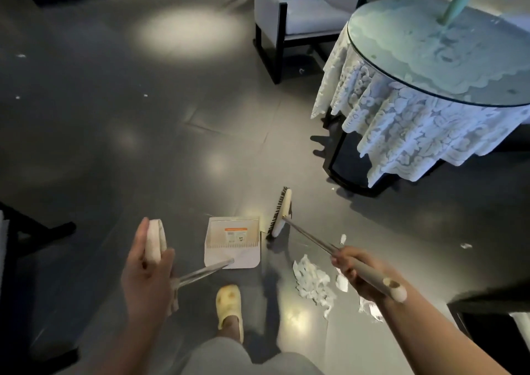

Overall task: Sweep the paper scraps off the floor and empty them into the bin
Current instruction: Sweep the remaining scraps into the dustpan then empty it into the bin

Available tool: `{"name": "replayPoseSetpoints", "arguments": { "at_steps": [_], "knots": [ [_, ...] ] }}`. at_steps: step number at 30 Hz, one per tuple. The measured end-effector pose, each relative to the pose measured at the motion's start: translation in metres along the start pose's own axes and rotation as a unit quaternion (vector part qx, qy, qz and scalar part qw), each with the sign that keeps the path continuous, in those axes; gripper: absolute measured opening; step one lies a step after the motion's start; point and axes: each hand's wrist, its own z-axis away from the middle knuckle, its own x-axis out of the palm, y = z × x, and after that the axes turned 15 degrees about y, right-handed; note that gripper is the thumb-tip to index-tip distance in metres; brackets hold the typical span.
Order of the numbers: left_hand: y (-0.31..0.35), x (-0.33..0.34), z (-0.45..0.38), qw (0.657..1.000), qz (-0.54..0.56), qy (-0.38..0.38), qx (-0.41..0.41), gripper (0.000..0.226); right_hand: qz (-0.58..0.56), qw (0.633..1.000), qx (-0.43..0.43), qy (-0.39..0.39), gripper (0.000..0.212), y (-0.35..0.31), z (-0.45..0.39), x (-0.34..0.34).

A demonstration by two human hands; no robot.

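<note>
My left hand [149,263] grips the pale top of the dustpan handle; its metal rod runs down to a white dustpan [233,242] standing on the dark floor ahead of me. My right hand [351,265] grips the broom handle [372,277]. The broom head [279,212] with dark bristles rests on the floor just right of the dustpan. A heap of white paper scraps [311,281] lies on the floor below the broom handle, to the right of my foot. Smaller scraps [466,245] are scattered further right and far left. No bin is in view.
A round glass-topped table with a lace cloth [415,116] stands at the right. A grey armchair [301,16] is behind it. Dark furniture legs [43,231] are at the left edge. My foot in a yellow slipper [229,306] is near the dustpan.
</note>
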Motion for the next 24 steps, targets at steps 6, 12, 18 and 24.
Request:
{"name": "replayPoseSetpoints", "arguments": {
  "at_steps": [6,12,18,24],
  "knots": [
    [0.013,0.021,-0.086,0.991,-0.075,-0.112,0.020,0.076,-0.090,0.986,0.087,-0.108,0.037,-0.033,-0.038,0.062],
    [0.025,0.060,-0.121,0.963,-0.116,-0.241,0.030,0.077,-0.189,0.978,0.022,0.089,0.016,0.008,-0.021,0.045],
    [0.036,0.110,-0.132,0.960,-0.090,-0.265,0.012,0.070,-0.247,0.962,0.095,0.061,0.020,-0.008,0.010,0.046],
    [0.058,0.157,-0.145,0.972,-0.015,-0.225,-0.071,0.077,-0.261,0.962,0.044,0.071,0.014,-0.039,0.006,0.037]
  ]
}}
